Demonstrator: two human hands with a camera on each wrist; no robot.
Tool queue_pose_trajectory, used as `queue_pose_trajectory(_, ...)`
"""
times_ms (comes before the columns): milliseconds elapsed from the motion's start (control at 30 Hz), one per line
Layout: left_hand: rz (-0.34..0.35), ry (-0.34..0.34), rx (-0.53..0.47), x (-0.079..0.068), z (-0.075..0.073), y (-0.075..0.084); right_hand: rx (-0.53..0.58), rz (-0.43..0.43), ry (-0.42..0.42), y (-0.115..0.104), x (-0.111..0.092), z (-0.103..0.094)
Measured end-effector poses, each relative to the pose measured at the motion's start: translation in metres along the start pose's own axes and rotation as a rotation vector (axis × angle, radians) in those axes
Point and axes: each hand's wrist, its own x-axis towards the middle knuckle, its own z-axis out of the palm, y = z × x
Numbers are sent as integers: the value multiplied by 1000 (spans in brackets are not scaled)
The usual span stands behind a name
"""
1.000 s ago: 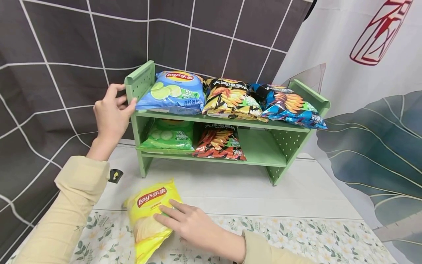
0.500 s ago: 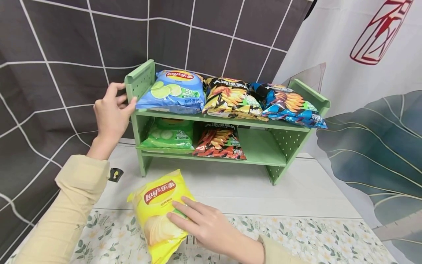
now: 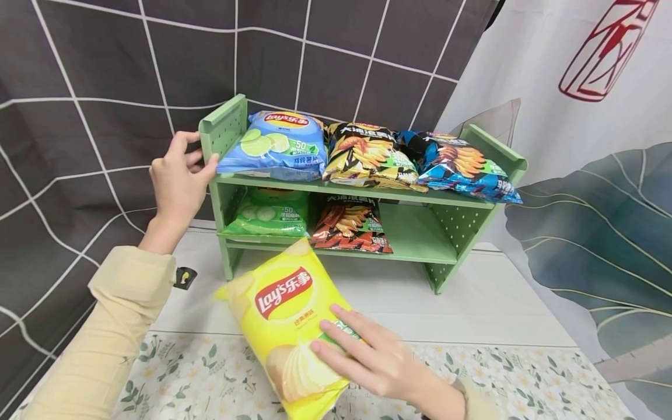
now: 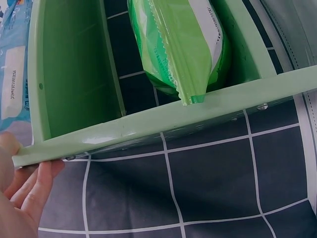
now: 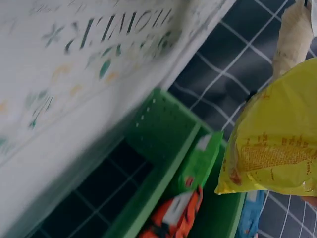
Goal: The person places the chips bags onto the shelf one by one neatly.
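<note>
In the head view my left hand (image 3: pixel 178 181) grips the left side panel of a green two-tier shelf (image 3: pixel 420 233), thumb on the front edge. The left wrist view shows its fingers (image 4: pixel 35 194) curled behind that panel. My right hand (image 3: pixel 382 360) holds a yellow Lay's chip bag (image 3: pixel 286 315) by its right side, fingers spread across the front and the thumb hidden. The bag is tilted, raised in front of the shelf, and its top corner overlaps the lower tier. From the right wrist, the bag's printed back (image 5: pixel 277 144) shows.
On the top tier lie a light blue chip bag (image 3: pixel 283 146), a black-and-gold one (image 3: pixel 370 156) and a dark blue one (image 3: pixel 462 166). Below are a green bag (image 3: pixel 270 214) and a red-and-black bag (image 3: pixel 350 224). A floral cloth (image 3: pixel 472 379) covers the table's front.
My right hand has brought the yellow chip bag up and to the right, toward the shelf and closer to the head camera. My left hand keeps its grip on the side panel.
</note>
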Motion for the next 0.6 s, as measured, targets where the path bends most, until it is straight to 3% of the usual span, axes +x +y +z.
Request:
queue_pose_trajectory(233, -4, -4, -5, 0, -1, 0, 10, 88, 25, 14, -14, -17)
queue_pose_trajectory(600, 15, 1, -7, -1, -1, -1, -81, 217, 101, 25, -29, -39)
